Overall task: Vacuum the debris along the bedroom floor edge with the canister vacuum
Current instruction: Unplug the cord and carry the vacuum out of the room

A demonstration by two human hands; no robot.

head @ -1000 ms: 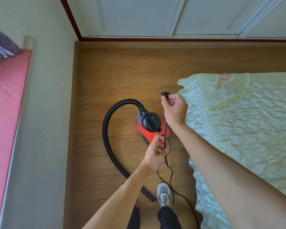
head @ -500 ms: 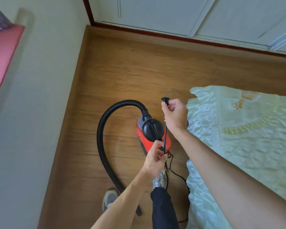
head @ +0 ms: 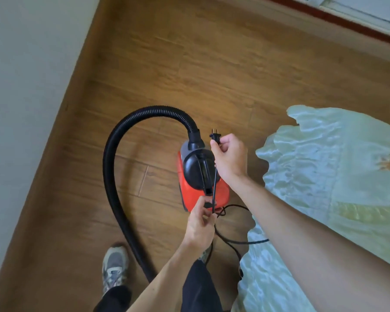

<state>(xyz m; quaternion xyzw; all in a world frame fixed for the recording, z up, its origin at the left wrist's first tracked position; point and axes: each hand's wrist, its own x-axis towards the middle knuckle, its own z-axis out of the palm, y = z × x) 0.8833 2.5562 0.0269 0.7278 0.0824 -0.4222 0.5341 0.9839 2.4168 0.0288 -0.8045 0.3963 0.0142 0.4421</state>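
A red and black canister vacuum [head: 189, 176] stands on the wooden floor below my hands. Its black ribbed hose [head: 113, 176] arcs up from the top, curves left and runs down past my shoe. My right hand [head: 231, 158] pinches the black plug [head: 215, 136] of the power cord, prongs pointing up. A taut stretch of cord [head: 214, 190] runs down to my left hand [head: 200, 224], which pinches it lower down. The loose rest of the cord [head: 234, 240] lies on the floor beside the bed.
A bed with a pale green satin cover [head: 324, 188] fills the right side. A light wall [head: 32, 86] borders the floor on the left. White panels with a dark red skirting [head: 347, 21] close the far edge. My grey shoe [head: 115, 266] stands by the hose.
The view has swung left and tilted, and the pink mattress has dropped out of sight. Both hands keep their hold on the plug and cord. My feet have shifted.
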